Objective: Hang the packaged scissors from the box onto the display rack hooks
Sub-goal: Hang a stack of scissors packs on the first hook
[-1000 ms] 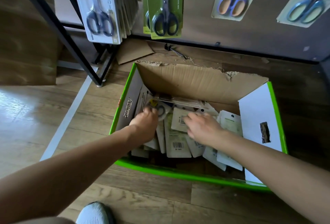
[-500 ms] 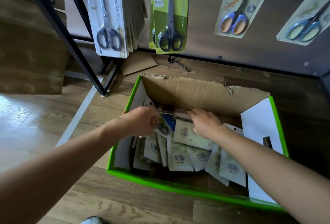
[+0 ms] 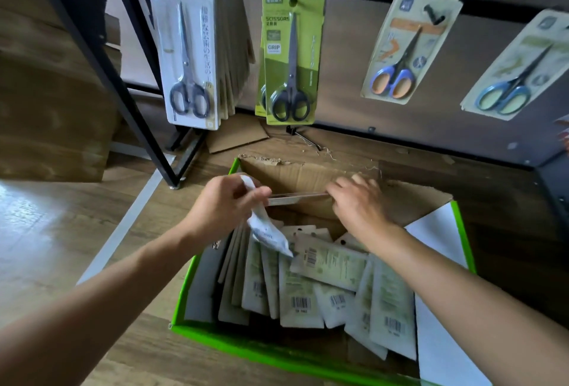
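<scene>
Change: the person is lifting both hands out of the box (image 3: 246, 345). A second ago they were working low among the loose packs, and now they are riding level with the box's 12 o'clock wall.
Left hand (image 3: 228, 204): its grip is curling round the left end of a flat scissors pack (image 3: 297, 198). It is also pinching a limp white packet (image 3: 266, 231), which is dangling toward 6 o'clock; its contents are not readable.
Right hand (image 3: 360, 204): its grip is closing narrowly on the right end of the same flat pack, which is showing edge-on.
Task's thing: the held pack is hovering between the two hands, clear of the pile. The remaining packs (image 3: 301, 296) are lying barcode-up in the box.
Display rack (image 3: 341, 56): it is standing at 12 o'clock, carrying a white pack stack (image 3: 187, 59), a green pack (image 3: 289, 56) and an orange-handled pack (image 3: 397, 56).
Meaning: the pick is looking done and the carry to a hook is likely beginning. Which hook is meant cannot be told.
Risk: the dangling packet may be slipping loose on the way up.
</scene>
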### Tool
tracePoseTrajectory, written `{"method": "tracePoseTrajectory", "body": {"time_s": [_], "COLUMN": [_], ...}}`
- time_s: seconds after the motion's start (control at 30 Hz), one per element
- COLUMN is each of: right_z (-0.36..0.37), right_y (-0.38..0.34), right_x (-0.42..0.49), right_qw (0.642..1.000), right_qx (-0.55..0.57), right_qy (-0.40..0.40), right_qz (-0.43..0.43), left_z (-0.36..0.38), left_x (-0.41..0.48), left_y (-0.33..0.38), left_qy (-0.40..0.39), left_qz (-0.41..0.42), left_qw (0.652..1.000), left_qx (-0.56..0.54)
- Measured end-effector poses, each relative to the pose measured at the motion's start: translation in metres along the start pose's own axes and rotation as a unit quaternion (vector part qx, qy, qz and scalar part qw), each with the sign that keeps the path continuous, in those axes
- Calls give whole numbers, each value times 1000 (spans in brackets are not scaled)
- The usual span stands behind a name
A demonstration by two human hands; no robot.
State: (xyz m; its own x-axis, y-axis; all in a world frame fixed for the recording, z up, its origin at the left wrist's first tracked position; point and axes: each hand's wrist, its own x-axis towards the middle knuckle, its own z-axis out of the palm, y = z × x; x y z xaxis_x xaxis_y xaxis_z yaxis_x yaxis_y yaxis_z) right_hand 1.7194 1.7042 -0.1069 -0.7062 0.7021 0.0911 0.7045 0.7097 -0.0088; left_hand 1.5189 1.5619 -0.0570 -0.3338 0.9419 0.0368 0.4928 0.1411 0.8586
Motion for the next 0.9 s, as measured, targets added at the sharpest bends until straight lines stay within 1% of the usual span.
{"method": "tracePoseTrajectory", "body": {"time_s": [0.03, 0.1, 0.17, 0.27, 0.37, 0.43, 0.5, 0.57, 0.63, 0.7, 0.77, 0.8, 0.83, 0.9], "right_z": [-8, -18, -29, -47, -66, -79, -89, -97, -104, -109, -110, -109, -109, -112], "right_y": [1, 8, 15, 32, 50, 56, 56, 52, 44, 36, 28, 26, 24, 17], "right_x": [1, 2, 2, 1, -5, -9, -11, -10, -6, -1, 2, 3, 4, 7], "right_qw": [999, 994, 989, 980, 969, 958, 946, 931, 918, 910, 909, 909, 912, 914], "right_qx": [12, 18, 25, 54, 88, 98, 121, 145, 164, 162, 154, 156, 166, 212], "right_qy": [37, 102, 132, 173, 174, 193, 214, 244, 277, 299, 297, 292, 283, 267], "right_qz": [-15, -45, -68, -82, -154, -187, -214, -231, -232, -237, -249, -252, -247, -218], "left_z": [0, -1, 1, 4, 8, 14, 21, 28, 31, 28, 21, 17, 12, 3], "left_x": [4, 12, 18, 23, 27, 34, 41, 44, 46, 47, 46, 45, 43, 37], "left_y": [6, 21, 32, 48, 61, 65, 67, 68, 69, 70, 73, 75, 76, 75], "left_qy": [26, 35, 39, 51, 32, 2, -29, -50, -56, -64, -56, -39, -16, 28], "left_qz": [8, 23, 22, -6, -24, -52, -76, -103, -135, -154, -150, -142, -126, -85], "left_qw": [999, 998, 997, 986, 980, 984, 989, 987, 981, 964, 938, 932, 935, 950], "left_qx": [-17, -52, -70, -156, -196, -173, -125, -108, -125, -207, -308, -331, -332, -299]}}
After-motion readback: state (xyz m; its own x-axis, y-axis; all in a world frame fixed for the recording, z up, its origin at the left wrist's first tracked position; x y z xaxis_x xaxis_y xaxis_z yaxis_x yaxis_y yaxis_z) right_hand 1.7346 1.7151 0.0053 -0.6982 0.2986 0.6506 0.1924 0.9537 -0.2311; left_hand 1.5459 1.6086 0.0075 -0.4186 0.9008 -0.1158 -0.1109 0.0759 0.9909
